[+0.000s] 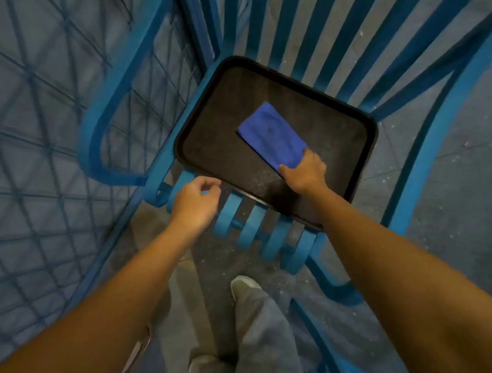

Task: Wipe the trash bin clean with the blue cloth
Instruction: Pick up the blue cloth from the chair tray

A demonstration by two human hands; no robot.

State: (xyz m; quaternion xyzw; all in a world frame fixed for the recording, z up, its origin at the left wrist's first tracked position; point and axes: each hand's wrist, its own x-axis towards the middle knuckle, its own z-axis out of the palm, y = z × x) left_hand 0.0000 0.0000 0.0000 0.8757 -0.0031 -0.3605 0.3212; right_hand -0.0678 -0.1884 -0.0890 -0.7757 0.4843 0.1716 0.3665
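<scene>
A folded blue cloth (270, 135) lies flat on a dark brown tray (219, 140) that rests on the seat of a blue slatted metal chair (232, 215). My right hand (303, 170) presses on the cloth's near corner, fingers gripping its edge. My left hand (195, 200) hovers over the seat's front slats just below the tray's near-left edge, fingers loosely curled with nothing in them. No trash bin shows in this view.
A blue metal mesh surface (30, 131) fills the left side beside the chair's armrest (101, 127). The chair's right armrest (437, 140) curves along the right. Below are grey speckled floor (476, 120), my trouser leg and shoe (246, 284).
</scene>
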